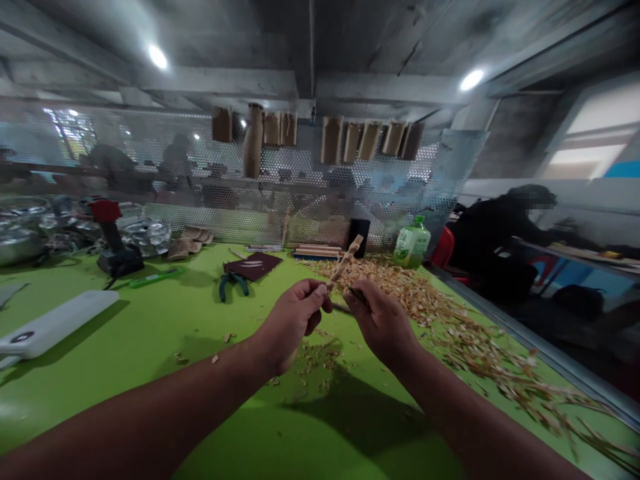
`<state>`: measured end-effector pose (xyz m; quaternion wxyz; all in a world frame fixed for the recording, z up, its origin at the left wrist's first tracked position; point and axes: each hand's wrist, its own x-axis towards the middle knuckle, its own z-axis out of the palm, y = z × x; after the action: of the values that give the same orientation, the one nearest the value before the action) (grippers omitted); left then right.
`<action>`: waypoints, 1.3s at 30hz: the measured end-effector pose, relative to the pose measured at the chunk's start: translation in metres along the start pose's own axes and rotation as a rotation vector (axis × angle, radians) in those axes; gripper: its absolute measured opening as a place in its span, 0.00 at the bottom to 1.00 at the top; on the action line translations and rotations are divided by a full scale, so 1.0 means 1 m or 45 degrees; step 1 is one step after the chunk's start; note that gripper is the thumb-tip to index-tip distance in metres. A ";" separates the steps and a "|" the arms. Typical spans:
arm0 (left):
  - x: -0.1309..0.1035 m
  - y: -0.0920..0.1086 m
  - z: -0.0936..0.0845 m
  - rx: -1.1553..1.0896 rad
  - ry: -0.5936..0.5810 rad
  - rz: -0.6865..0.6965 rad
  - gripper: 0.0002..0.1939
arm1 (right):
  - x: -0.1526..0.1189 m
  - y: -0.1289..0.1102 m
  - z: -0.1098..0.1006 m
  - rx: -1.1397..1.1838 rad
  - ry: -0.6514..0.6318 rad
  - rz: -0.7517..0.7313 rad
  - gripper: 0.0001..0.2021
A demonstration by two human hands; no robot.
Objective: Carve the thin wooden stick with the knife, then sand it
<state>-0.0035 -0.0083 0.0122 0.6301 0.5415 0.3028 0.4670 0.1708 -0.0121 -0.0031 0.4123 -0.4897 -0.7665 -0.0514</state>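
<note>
My left hand (pixel 297 317) is closed around the lower end of a slim, pale wooden stick (pixel 347 261) with carved notches, which tilts up and to the right. Close beside it, my right hand (pixel 383 320) grips a thin dark-handled carving knife (pixel 356 293); the fingers cover most of it and its blade is hard to make out. Both hands are raised over the green table (pixel 240 413), a short gap apart. Small wood chips (pixel 323 357) lie scattered beneath them.
Wood shavings (pixel 425 293) spread along the right side, near a green-labelled bottle (pixel 413 243). Pliers (pixel 234 283) and dark sandpaper (pixel 255 265) lie ahead. At left are a white power strip (pixel 65 323), a green cutter (pixel 156 277) and a red-topped power tool (pixel 113 233). A person (pixel 495 233) sits at right.
</note>
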 end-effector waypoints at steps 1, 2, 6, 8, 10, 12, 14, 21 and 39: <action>0.000 0.000 0.000 0.015 -0.002 0.000 0.08 | 0.000 0.001 0.000 0.004 -0.009 -0.014 0.14; 0.000 0.000 0.000 0.033 -0.006 0.004 0.08 | 0.001 0.001 0.001 0.004 -0.017 -0.021 0.14; 0.000 0.000 0.001 0.098 0.004 0.018 0.09 | 0.003 0.005 0.001 0.006 0.039 0.044 0.14; 0.001 0.000 0.000 0.109 0.052 0.010 0.11 | 0.004 0.006 0.000 0.042 0.127 0.097 0.12; 0.001 0.000 -0.001 0.120 0.082 -0.009 0.14 | 0.004 0.006 -0.001 0.083 0.183 0.145 0.11; 0.002 0.000 -0.002 0.151 0.085 -0.027 0.17 | 0.003 0.006 -0.003 0.115 0.202 0.172 0.10; 0.002 -0.001 -0.004 0.176 0.065 -0.023 0.16 | 0.002 0.005 -0.003 0.150 0.202 0.176 0.10; 0.005 -0.006 -0.008 -0.018 -0.042 -0.078 0.08 | 0.005 0.008 -0.004 0.221 0.205 0.195 0.10; 0.002 0.000 -0.003 -0.224 -0.110 -0.207 0.07 | 0.005 0.008 -0.001 0.146 0.125 -0.034 0.09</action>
<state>-0.0058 -0.0053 0.0120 0.7234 0.4776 0.2761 0.4153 0.1768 -0.0049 -0.0014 0.4759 -0.4521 -0.7535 -0.0367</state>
